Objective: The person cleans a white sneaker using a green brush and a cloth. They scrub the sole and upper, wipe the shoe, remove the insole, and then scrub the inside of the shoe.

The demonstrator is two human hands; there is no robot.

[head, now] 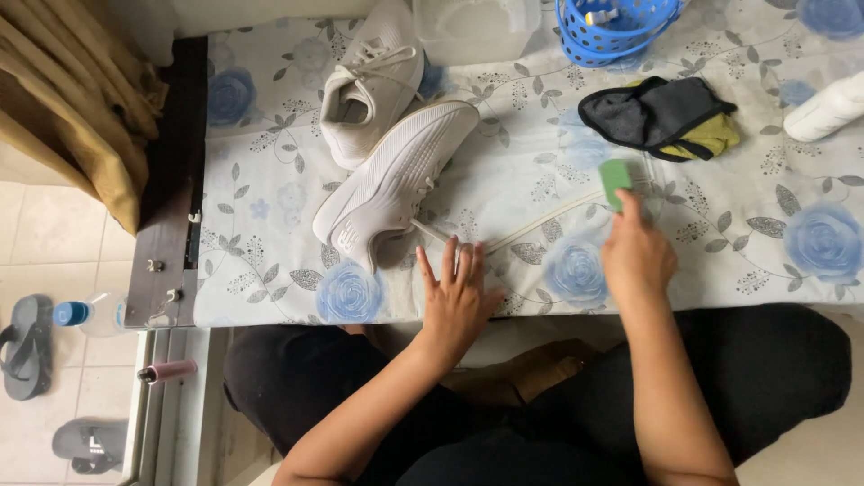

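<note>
While the left hand (pixel 457 297) lies flat with its fingers spread wide, it presses a white lace (pixel 531 227) down on the table (pixel 270 180). That lace runs from under the fingers toward the right hand (pixel 637 256). The right hand is closed around a green brush (pixel 616 181), which touches the lace. Left of the brush lies a white shoe (pixel 396 180) on its side, sole up. Behind that shoe stands a second shoe (pixel 371 81). Just past the brush sits a dark cloth (pixel 652 112) on top of a yellow cloth (pixel 715 137). Farther back from the brush is a blue basket (pixel 612 40); something small lies inside, but I cannot tell what. Beside the basket stands a clear tub (pixel 472 31).
</note>
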